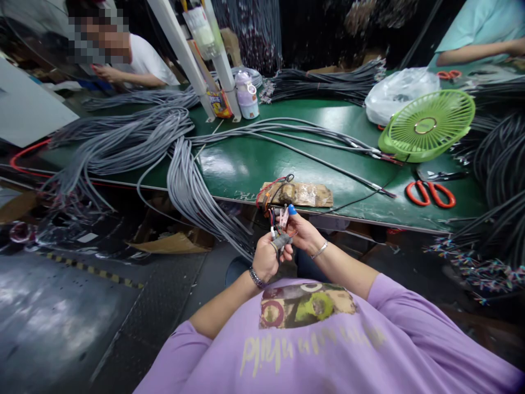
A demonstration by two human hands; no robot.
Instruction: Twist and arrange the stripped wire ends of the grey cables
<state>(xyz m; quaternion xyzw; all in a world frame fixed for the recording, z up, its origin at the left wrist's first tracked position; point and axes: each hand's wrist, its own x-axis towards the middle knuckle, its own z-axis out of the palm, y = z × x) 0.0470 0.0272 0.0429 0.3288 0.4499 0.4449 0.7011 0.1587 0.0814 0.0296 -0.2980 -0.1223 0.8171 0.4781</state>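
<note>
Your left hand point(266, 258) is closed around a short grey cable bundle point(281, 241), which you hold in front of your body, just below the table edge. Your right hand point(305, 232) is beside it, with bent fingers and a blue cover point(292, 209) on one fingertip; it is at the thin coloured wires point(271, 218) that rise from the bundle, but I cannot tell exactly which of them it pinches. You wear a metal band point(256, 277) on your left wrist and a thinner bracelet point(319, 250) on the right one. Just beyond your hands, a worn wooden block point(314, 195) lies along the edge of the green table point(246, 164), with red and black leads at its left end. To the left, a thick heap of grey cables point(135, 139) spreads on the table, and part of it hangs over the edge. Several single grey cables point(287, 129) run across to the right, toward a green fan point(426, 126). Near the fan are red-handled scissors point(430, 194) and a clear plastic bag point(400, 93). Farther away, a lilac bottle point(246, 96) stands upright beside a white post point(225, 71). Two other people sit across the table.
</note>
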